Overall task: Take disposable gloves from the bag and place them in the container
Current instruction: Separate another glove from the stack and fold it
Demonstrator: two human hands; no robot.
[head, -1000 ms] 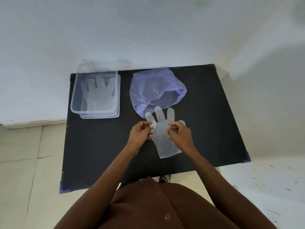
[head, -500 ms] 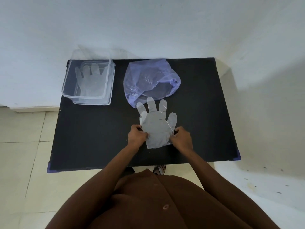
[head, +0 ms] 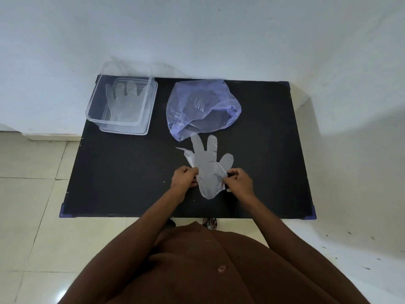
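A clear disposable glove is spread over the black table, fingers pointing away from me. My left hand pinches its left edge near the cuff and my right hand pinches its right edge. Just beyond the glove lies a crumpled purple plastic bag, mouth toward me. At the table's far left stands a clear rectangular container with another glove lying flat inside.
White walls enclose the table at the back and on the right. Pale floor tiles lie to the left and in front. A sandalled foot shows under the table's near edge.
The glove's left fingers have folded and crumpled, and its cuff now hangs narrower between my hands. Both hands stay pinched on its sides at nearly the same spot.
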